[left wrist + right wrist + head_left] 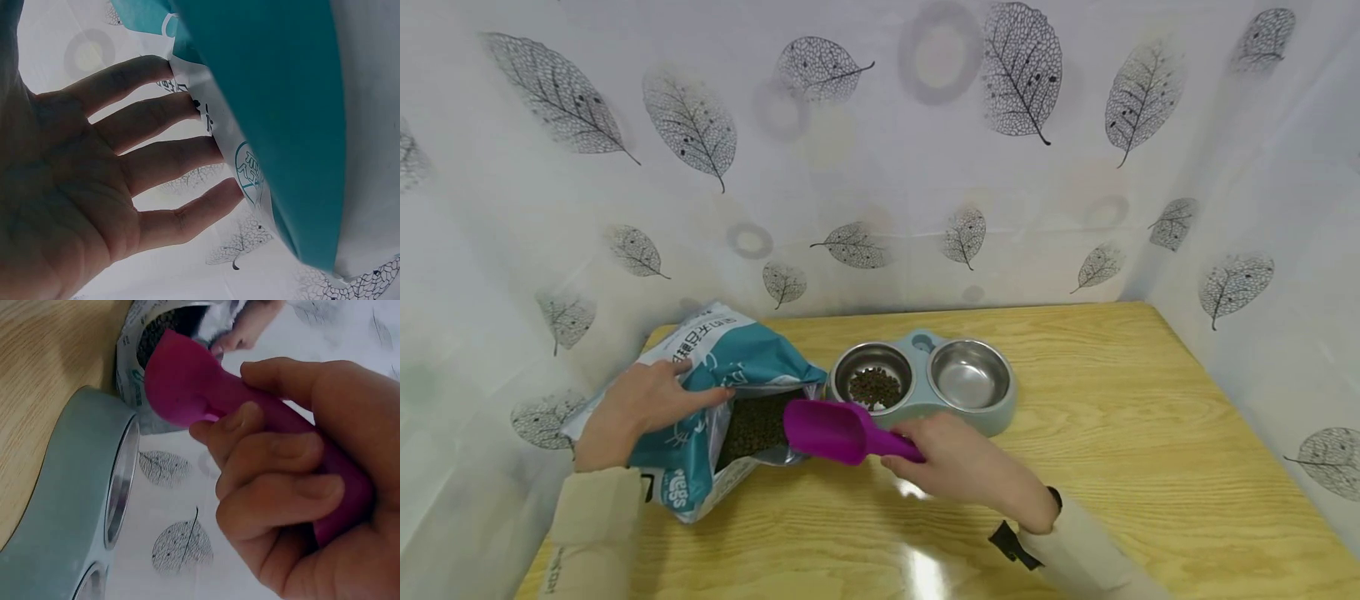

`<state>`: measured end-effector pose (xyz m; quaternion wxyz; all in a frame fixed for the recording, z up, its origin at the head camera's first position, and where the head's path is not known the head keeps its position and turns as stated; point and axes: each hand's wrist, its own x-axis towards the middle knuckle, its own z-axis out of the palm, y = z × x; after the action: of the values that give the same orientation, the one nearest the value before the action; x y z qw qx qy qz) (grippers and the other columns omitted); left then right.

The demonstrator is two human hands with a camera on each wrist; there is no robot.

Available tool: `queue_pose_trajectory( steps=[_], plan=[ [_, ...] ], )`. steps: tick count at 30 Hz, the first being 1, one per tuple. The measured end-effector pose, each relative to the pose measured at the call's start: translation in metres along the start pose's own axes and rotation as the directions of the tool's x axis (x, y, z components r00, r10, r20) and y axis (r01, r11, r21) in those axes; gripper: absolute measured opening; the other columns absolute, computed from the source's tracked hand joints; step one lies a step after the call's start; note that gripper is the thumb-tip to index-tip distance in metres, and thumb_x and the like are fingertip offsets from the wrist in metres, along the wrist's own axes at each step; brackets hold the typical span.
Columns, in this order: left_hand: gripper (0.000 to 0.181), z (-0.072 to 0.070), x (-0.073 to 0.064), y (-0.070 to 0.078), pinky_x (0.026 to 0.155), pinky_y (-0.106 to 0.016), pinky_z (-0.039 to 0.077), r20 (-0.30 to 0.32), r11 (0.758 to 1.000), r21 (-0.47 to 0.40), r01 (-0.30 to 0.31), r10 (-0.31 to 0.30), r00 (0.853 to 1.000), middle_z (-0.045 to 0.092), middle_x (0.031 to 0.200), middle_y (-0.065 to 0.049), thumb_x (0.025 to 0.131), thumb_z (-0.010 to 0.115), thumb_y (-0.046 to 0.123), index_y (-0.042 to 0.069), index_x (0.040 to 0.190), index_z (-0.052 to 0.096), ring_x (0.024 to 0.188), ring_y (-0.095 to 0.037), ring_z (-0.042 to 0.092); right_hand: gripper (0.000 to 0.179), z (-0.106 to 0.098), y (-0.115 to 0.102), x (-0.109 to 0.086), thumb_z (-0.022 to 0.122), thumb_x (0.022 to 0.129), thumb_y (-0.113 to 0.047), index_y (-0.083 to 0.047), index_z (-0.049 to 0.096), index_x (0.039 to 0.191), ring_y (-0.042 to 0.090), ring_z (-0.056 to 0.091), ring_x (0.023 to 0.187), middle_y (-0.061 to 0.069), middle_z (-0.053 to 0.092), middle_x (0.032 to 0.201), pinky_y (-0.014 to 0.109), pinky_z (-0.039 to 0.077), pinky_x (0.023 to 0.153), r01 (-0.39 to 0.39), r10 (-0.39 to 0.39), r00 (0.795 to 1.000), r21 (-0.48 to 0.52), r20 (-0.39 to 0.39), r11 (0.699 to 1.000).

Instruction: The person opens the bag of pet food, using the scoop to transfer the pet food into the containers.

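Purple scoop [829, 431] is sitting clasped in my right grip [958, 460], forearm [1086, 550] slanting leftward; my left hand [643, 404] is resting on the bag [763, 354], fingers spread.

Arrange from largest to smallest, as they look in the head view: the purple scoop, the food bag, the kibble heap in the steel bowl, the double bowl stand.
1. Food bag
2. Double bowl stand
3. Purple scoop, its handle partly covered by the right hand
4. Kibble heap
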<state>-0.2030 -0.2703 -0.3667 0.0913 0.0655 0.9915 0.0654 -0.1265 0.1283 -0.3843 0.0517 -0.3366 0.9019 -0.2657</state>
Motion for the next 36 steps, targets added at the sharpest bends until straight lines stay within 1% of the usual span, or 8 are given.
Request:
queue_pose_trajectory(
  steps=[8, 15, 17, 20, 23, 27, 31, 36],
  plan=[
    [0.111, 0.000, -0.001, 0.001, 0.070, -0.049, 0.053, 0.016, 1.000, -0.008, 0.009, -0.009, 1.000, 0.062, 0.122, -0.041, 0.086, 0.054, 0.081, -0.011, 0.147, 0.047, 0.076, -0.031, 0.064, 0.034, 0.019, -0.022, 0.009, 0.067, 0.098, -0.035, -0.018, 0.051, 0.074, 0.005, 0.039, 0.049, -0.009, 0.043, 0.056, 0.021, 0.029, 0.041, -0.003, -0.018, 0.998, -0.345, -0.055, 0.938],
    [0.110, 0.000, -0.001, 0.000, 0.074, -0.053, 0.054, 0.002, 1.000, -0.007, 0.003, -0.003, 1.000, 0.060, 0.127, -0.042, 0.086, 0.054, 0.081, -0.011, 0.146, 0.048, 0.082, -0.039, 0.067, 0.040, 0.032, -0.045, 0.017, 0.069, 0.094, -0.045, -0.018, 0.055, 0.068, 0.005, 0.036, 0.044, -0.009, 0.044, 0.056, 0.023, 0.032, 0.037, 0.008, -0.129, 0.986, -0.737, -0.107, 0.675],
    [0.110, 0.000, -0.001, -0.001, 0.074, -0.053, 0.054, 0.002, 1.000, -0.006, 0.004, -0.004, 1.000, 0.060, 0.126, -0.042, 0.086, 0.054, 0.081, -0.011, 0.145, 0.048, 0.083, -0.041, 0.067, 0.038, 0.035, -0.052, 0.020, 0.070, 0.094, -0.042, -0.020, 0.055, 0.067, 0.005, 0.039, 0.044, -0.008, 0.047, 0.059, 0.023, 0.035, 0.036, 0.009, -0.142, 0.984, -0.760, -0.110, 0.650],
    [0.110, 0.000, -0.001, -0.001, 0.076, -0.054, 0.054, -0.002, 1.000, -0.017, 0.005, -0.005, 1.000, 0.060, 0.127, -0.042, 0.086, 0.055, 0.081, -0.011, 0.146, 0.049, 0.087, -0.044, 0.068, 0.038, 0.036, -0.060, 0.027, 0.069, 0.095, -0.037, -0.020, 0.055, 0.065, 0.007, 0.045, 0.046, -0.007, 0.052, 0.060, 0.023, 0.037, 0.037, -0.015, -0.086, 0.990, -0.693, -0.111, 0.721],
    [0.111, 0.000, -0.001, 0.000, 0.076, -0.055, 0.053, 0.003, 0.999, -0.036, 0.013, -0.013, 1.000, 0.058, 0.128, -0.043, 0.085, 0.055, 0.082, -0.010, 0.147, 0.047, 0.090, -0.045, 0.067, 0.041, 0.032, -0.062, 0.040, 0.067, 0.096, -0.035, -0.017, 0.054, 0.062, 0.010, 0.050, 0.048, -0.004, 0.054, 0.059, 0.026, 0.039, 0.038, -0.062, 0.024, 0.997, -0.544, -0.077, 0.837],
    [0.112, -0.001, -0.001, -0.001, 0.073, -0.052, 0.053, 0.013, 0.999, -0.039, 0.020, -0.020, 1.000, 0.059, 0.126, -0.043, 0.084, 0.056, 0.082, -0.010, 0.147, 0.046, 0.085, -0.041, 0.067, 0.044, 0.021, -0.056, 0.059, 0.064, 0.099, -0.032, -0.016, 0.049, 0.061, 0.011, 0.049, 0.051, -0.004, 0.049, 0.057, 0.027, 0.042, 0.046, -0.095, 0.127, 0.988, -0.312, 0.085, 0.945],
    [0.114, 0.000, -0.001, -0.001, 0.066, -0.046, 0.052, 0.021, 0.999, -0.040, 0.020, -0.019, 1.000, 0.064, 0.115, -0.041, 0.084, 0.055, 0.083, -0.011, 0.148, 0.045, 0.074, -0.032, 0.064, 0.049, 0.012, -0.048, 0.072, 0.057, 0.104, -0.032, -0.018, 0.044, 0.060, 0.010, 0.045, 0.049, -0.006, 0.044, 0.053, 0.025, 0.042, 0.051, -0.169, 0.191, 0.947, -0.105, 0.260, 0.980],
    [0.113, 0.000, 0.000, 0.000, 0.071, -0.051, 0.053, 0.003, 0.999, -0.034, 0.011, -0.011, 1.000, 0.059, 0.126, -0.043, 0.084, 0.054, 0.083, -0.011, 0.147, 0.046, 0.085, -0.043, 0.067, 0.055, 0.015, -0.034, 0.077, 0.053, 0.106, -0.041, -0.020, 0.041, 0.056, 0.009, 0.043, 0.034, -0.007, 0.039, 0.045, 0.025, 0.041, 0.043, -0.264, 0.222, 0.914, 0.083, 0.340, 0.961]
  ],
)
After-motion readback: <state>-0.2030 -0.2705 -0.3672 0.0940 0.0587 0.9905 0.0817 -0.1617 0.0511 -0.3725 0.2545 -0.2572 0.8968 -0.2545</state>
